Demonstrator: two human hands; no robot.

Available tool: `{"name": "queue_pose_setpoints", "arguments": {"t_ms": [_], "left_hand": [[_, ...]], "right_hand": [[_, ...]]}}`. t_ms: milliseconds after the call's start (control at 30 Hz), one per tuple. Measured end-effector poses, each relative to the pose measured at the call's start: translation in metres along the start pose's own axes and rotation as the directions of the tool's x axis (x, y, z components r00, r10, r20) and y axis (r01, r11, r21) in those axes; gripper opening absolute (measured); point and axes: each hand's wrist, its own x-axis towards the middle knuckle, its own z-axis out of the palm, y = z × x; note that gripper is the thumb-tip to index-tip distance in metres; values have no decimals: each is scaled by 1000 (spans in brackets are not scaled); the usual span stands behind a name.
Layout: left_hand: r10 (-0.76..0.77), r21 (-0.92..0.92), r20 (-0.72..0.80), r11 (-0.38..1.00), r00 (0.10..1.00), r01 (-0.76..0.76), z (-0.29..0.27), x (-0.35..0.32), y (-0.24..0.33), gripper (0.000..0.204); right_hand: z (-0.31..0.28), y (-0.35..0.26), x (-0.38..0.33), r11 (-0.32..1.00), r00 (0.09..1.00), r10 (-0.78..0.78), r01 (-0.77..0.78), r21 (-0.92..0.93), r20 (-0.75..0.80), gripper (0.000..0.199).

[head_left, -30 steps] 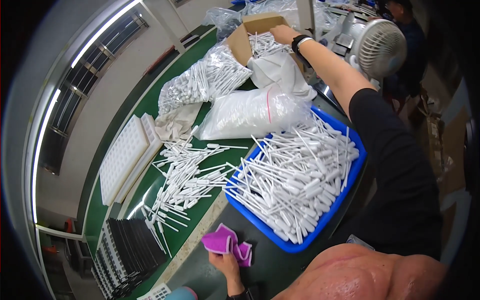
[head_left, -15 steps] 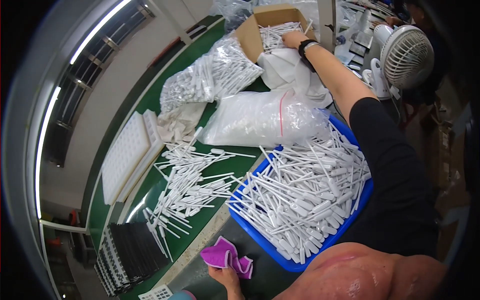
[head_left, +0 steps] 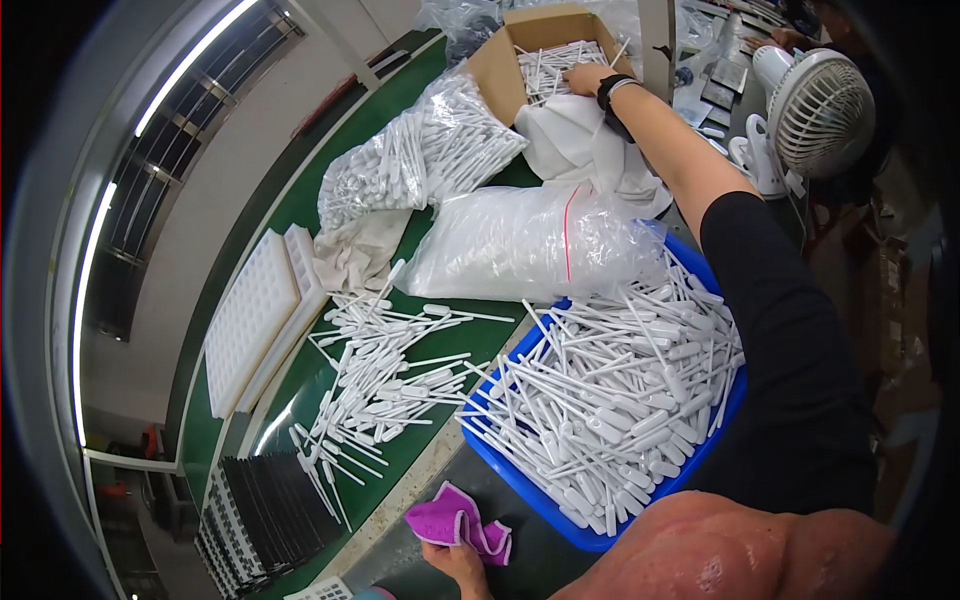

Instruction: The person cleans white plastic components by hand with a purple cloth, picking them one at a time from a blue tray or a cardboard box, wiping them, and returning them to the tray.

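Note:
Stretched out to the far end, my right hand (head_left: 590,78) is in an open cardboard box (head_left: 497,75) of white plastic droppers (head_left: 545,72). Its fingers bend down among them; whatever they grip is too small to make out. Low in the view, my left hand (head_left: 455,562) is closed on a purple cloth (head_left: 447,517). Between the hands stands a blue tray (head_left: 520,497) heaped with white plastic droppers (head_left: 625,385). More droppers (head_left: 385,385) lie in a loose pile on the green table left of the tray.
A clear bag of droppers (head_left: 415,145) and a stuffed clear plastic bag (head_left: 500,245) lie beyond the tray. White cloth (head_left: 585,150) hangs by the box. White hole-patterned blocks (head_left: 250,320) and a black stack (head_left: 275,515) line the left. A fan (head_left: 820,110) stands far right.
The view has shifted slightly. My right hand stays in the box, and my left hand still holds the purple cloth.

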Motion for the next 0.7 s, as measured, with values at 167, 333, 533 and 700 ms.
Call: {"name": "queue_pose_setpoints", "arguments": {"t_ms": [167, 333, 533, 700], "left_hand": [[9, 15, -40, 1000, 999, -9, -2, 2, -6, 16], [29, -4, -8, 1000, 1000, -29, -7, 2, -7, 16], [7, -20, -29, 1000, 1000, -7, -9, -1, -5, 17], [30, -16, 7, 999, 1000, -30, -7, 0, 4, 16]], "right_hand": [[-5, -2, 5, 998, 998, -36, 39, 54, -55, 37], [-5, -7, -12, 950, 914, 207, -103, 293, -349, 24], [-7, -15, -29, 767, 765, 519, -220, 603, -381, 23], [-1, 5, -29, 869, 826, 430, -270, 414, -364, 26]]}}
